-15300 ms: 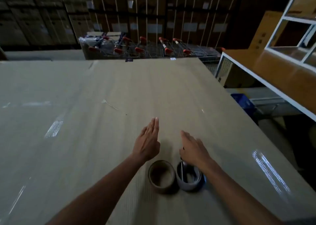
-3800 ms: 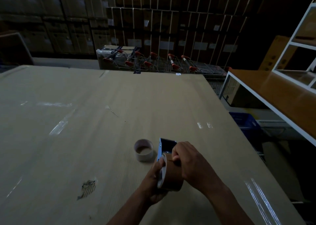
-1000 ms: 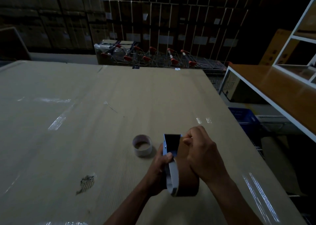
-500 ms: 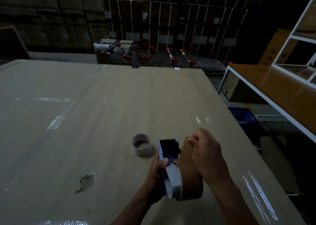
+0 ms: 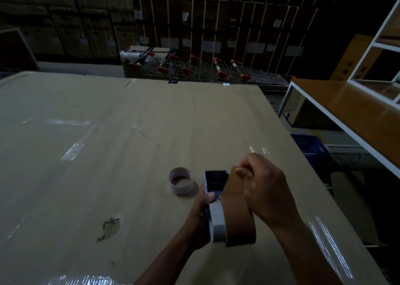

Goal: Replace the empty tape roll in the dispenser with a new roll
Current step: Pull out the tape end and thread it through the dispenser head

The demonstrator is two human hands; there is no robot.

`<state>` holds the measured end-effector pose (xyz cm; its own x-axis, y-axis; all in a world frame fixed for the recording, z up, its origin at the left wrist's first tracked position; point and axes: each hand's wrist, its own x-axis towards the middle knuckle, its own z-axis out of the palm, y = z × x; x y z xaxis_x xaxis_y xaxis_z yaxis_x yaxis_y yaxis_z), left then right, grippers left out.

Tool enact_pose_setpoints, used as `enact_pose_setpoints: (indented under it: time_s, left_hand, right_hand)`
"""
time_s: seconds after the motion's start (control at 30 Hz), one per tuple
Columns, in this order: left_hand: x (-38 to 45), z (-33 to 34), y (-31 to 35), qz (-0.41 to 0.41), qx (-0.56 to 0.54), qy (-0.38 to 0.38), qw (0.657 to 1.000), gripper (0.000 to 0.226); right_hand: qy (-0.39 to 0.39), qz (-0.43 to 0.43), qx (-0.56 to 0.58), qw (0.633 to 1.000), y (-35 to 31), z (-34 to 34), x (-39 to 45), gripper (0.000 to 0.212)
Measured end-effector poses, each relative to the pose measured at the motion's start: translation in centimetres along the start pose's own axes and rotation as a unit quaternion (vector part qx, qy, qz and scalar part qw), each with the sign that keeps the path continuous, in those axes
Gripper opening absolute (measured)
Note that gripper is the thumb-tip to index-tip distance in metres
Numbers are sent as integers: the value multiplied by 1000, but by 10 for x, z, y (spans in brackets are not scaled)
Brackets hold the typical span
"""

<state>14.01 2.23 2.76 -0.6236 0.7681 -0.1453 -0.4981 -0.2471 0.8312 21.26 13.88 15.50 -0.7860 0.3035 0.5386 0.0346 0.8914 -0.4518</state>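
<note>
Since half a second ago the right hand [image 5: 263,187] has lifted a little and drawn the brown tape end up beside the dispenser [image 5: 214,207], whose toothed blade now faces up more squarely; the empty core [image 5: 181,181] has not budged.

That core sits upright on the cardboard-covered table [image 5: 108,155], just left of the dispenser and apart from it. A torn patch [image 5: 110,228] mars the cardboard nearer the person, and shiny tape strips cross it on the left. Beyond the far edge stand shopping trolleys [image 5: 194,70] with red handles and a wall of stacked cartons (dim back there). A white-framed wooden shelf [image 5: 346,111] runs along the right.

The left hand [image 5: 202,215] grips the dispenser from the left, thumb over its frame, held above the table. The new brown roll [image 5: 238,217] is seated in it. The right hand's fingers are curled, pinching the loose tape end near the blade
</note>
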Motion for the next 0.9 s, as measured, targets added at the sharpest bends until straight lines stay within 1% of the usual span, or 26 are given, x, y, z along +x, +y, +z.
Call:
enact_pose_setpoints:
  time_s: [0.03, 0.07, 0.17, 0.23, 0.27, 0.33, 0.43, 0.53, 0.57, 0.63, 0.67, 0.7, 0.73, 0.8, 0.83, 0.87, 0.9]
  left_hand:
    - [-1, 0, 2, -16, -9, -9, 1000, 120]
    - [-1, -3, 2, -30, -20, -17, 999, 123]
    - [1, -8, 1, -62, -41, -34, 997, 123]
    - [1, -5, 3, -52, -23, -53, 997, 127]
    - [1, -1, 6, -43, -2, -59, 997, 124]
    - [2, 5, 11, -38, 26, -52, 998, 114]
    - [3, 8, 11, -48, 42, -56, 996, 112]
    - [5, -6, -3, -25, 25, -47, 998, 96]
    - [5, -10, -7, -38, 22, -38, 998, 97]
    - [4, -13, -7, -75, 17, -26, 997, 114]
    - [2, -13, -6, -80, 13, -26, 996, 122]
    - [3, -16, -9, -79, 21, -18, 996, 125]
    - [4, -16, -8, -74, 39, -6, 996, 124]
    - [3, -17, -9, -77, 55, 1, 996, 113]
    - [2, -19, -11, -85, 54, 10, 995, 109]
    - [1, -20, -14, -94, 44, 19, 994, 109]
    - [-2, -21, -16, -102, 33, 9, 994, 114]
  right_hand:
    - [3, -10, 19, 1000, 0, 0, 1, 14]
    - [11, -17, 33, 999, 0, 1, 2, 14]
    - [32, -23, 45, 998, 0, 6, 1, 12]
    - [25, -31, 40, 998, -1, 11, -3, 10]
    - [18, -37, 38, 998, -2, 14, -5, 9]
    - [3, -46, 30, 998, -4, 17, -7, 15]
    - [-23, -54, 0, 998, -3, 19, -9, 17]
    - [-37, -63, -9, 997, 1, 17, -10, 16]
    - [-37, -56, 3, 998, 2, 16, -9, 16]
    - [-23, -35, 23, 999, 3, 13, -9, 17]
    - [-15, -25, 25, 999, 1, 12, -10, 18]
    - [-7, -19, 25, 999, -1, 9, -10, 19]
    - [4, -16, 24, 1000, -3, 7, -9, 17]
    - [34, -15, 19, 999, -8, 0, -6, 12]
    - [46, -12, 17, 999, -11, -4, -4, 14]
    - [52, -10, 19, 998, -14, -7, -3, 15]
    - [50, -7, 22, 998, -16, -10, -2, 15]
